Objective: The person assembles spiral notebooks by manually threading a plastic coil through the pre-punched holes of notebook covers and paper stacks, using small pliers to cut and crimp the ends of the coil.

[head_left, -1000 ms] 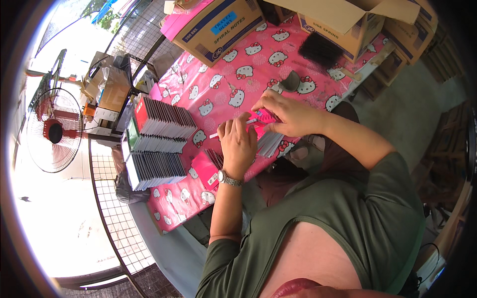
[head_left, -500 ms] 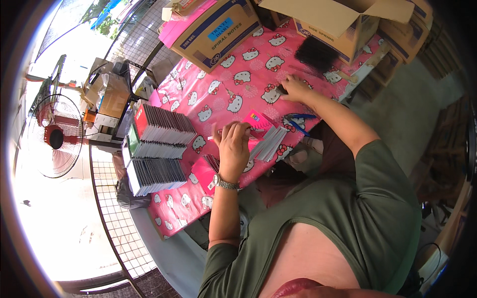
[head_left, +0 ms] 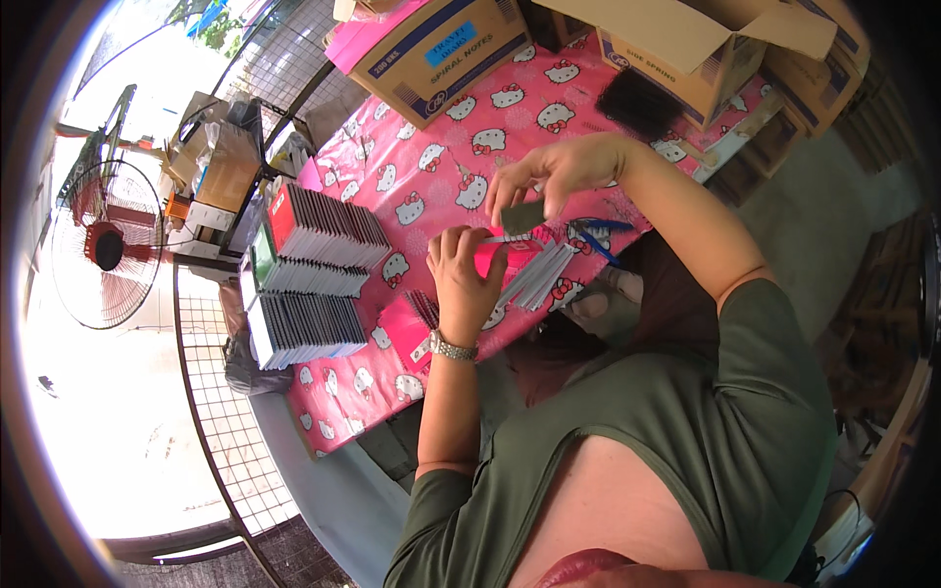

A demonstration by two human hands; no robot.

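Note:
A small dark green flat piece (head_left: 523, 218), its kind unclear, is pinched in my right hand (head_left: 573, 171) over the near part of the table. Just left of it, my left hand (head_left: 463, 274), wearing a metal watch, has its fingers bent round a small notebook (head_left: 502, 239), of which mainly a pale edge shows. Beneath the two hands lie several pink-covered small notebooks (head_left: 537, 276), fanned with white page edges showing. By my left wrist sit more pink spiral notebooks (head_left: 404, 333). Blue-handled pliers (head_left: 600, 238) rest at the table's near right edge.
Rows of spiral notebooks (head_left: 328, 235) stand on the left of the pink patterned table (head_left: 421, 235). A pile of black wire spirals (head_left: 637, 106) lies at the far right. Cardboard boxes (head_left: 441, 64) line the back; a fan (head_left: 108, 245) stands far left.
My right hand has come from the far part of the table toward my left hand, bringing the dark green piece. My left hand stays near the pink notebooks.

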